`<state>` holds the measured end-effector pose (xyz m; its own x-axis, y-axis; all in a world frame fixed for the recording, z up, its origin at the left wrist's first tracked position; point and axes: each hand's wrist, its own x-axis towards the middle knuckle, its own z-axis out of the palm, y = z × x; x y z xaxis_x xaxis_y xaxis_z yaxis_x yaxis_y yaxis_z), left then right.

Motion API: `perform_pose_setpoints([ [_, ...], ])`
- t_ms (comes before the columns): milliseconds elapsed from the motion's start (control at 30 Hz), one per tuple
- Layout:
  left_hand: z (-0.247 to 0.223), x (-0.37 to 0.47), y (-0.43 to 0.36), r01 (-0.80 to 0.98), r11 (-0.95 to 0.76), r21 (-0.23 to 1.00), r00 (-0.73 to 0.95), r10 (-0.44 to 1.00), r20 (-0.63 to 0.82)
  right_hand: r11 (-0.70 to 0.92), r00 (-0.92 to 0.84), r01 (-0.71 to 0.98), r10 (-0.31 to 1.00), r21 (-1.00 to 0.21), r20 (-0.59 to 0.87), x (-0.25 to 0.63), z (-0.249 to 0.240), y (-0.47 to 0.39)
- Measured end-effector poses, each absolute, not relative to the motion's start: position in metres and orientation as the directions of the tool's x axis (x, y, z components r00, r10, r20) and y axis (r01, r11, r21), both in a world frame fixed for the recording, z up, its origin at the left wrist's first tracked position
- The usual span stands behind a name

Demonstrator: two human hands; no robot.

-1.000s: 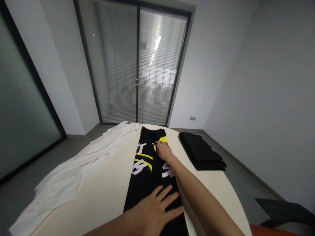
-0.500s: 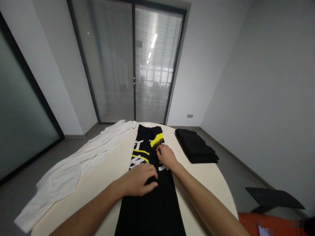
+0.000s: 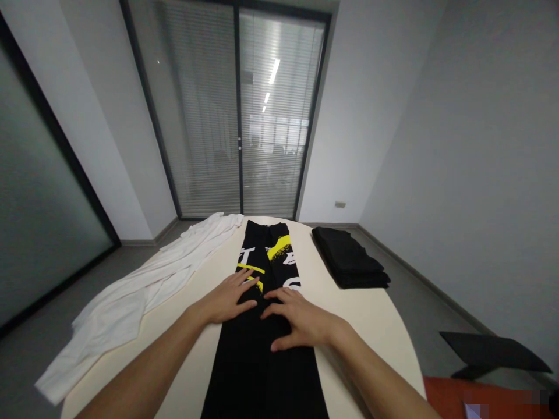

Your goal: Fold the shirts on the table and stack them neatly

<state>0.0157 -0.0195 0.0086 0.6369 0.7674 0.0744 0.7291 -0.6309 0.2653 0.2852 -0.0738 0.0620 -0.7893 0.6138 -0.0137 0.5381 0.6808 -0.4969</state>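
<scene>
Black trousers (image 3: pixel 266 361) with white letters and yellow marks lie lengthwise on the table, their narrow end away from me. My left hand (image 3: pixel 229 298) rests on the left side of the printed part, fingers stretched out, holding nothing. Over the middle and right of the cloth is my right hand (image 3: pixel 299 317), its fingers spread and thumb apart. Its fingertips are at the lower edge of the print; whether they touch the cloth I cannot tell. Both hands cover part of the lettering.
A white garment (image 3: pixel 131 302) is spread along the table's left side, one end hanging over the edge. Folded black clothes (image 3: pixel 349 259) are stacked at the right. The pale round table (image 3: pixel 375 331) has a black and red chair (image 3: pixel 489 355) beside it.
My right hand has moved back toward me, down from the yellow patch, and its fingers have spread. My left hand has slid forward and left, opening out flat on the trousers.
</scene>
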Motion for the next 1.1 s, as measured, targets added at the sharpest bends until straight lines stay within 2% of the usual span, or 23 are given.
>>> perform_pose_setpoints([
  [67, 0.01, 0.017, -0.021, 0.728, -0.633, 0.263, 0.636, 0.767, 0.085, 0.731, -0.861, 0.434, 0.509, -0.527, -0.003, 0.278, 0.064, -0.079],
  [200, 0.009, 0.017, -0.021, 0.718, -0.645, 0.262, 0.645, 0.758, 0.101, 0.768, -0.944, 0.311, 0.316, -0.56, -0.091, 0.264, 0.061, -0.092],
  [400, 0.009, 0.016, -0.021, 0.727, -0.64, 0.25, 0.643, 0.761, 0.078, 0.708, -0.972, 0.232, 0.185, -0.667, -0.143, 0.258, 0.06, -0.099],
  [533, 0.008, 0.016, -0.02, 0.713, -0.645, 0.273, 0.645, 0.757, 0.104, 0.712, -0.962, 0.272, 0.201, -0.648, -0.183, 0.257, 0.068, -0.103],
  [900, 0.007, 0.015, -0.02, 0.689, -0.641, 0.339, 0.642, 0.756, 0.125, 0.825, -0.907, 0.386, 0.259, -0.413, -0.331, 0.237, 0.071, -0.131],
  [967, 0.011, 0.016, -0.021, 0.673, -0.633, 0.382, 0.635, 0.76, 0.139, 0.804, -0.91, 0.39, 0.264, -0.449, -0.32, 0.238, 0.069, -0.128],
  [1033, 0.018, 0.016, -0.021, 0.632, -0.621, 0.464, 0.625, 0.762, 0.17, 0.728, -0.921, 0.387, 0.277, -0.566, -0.274, 0.243, 0.069, -0.12],
  [1100, 0.029, 0.015, -0.02, 0.554, -0.591, 0.586, 0.613, 0.766, 0.193, 0.596, -0.907, 0.402, 0.365, -0.695, -0.212, 0.252, 0.069, -0.108],
])
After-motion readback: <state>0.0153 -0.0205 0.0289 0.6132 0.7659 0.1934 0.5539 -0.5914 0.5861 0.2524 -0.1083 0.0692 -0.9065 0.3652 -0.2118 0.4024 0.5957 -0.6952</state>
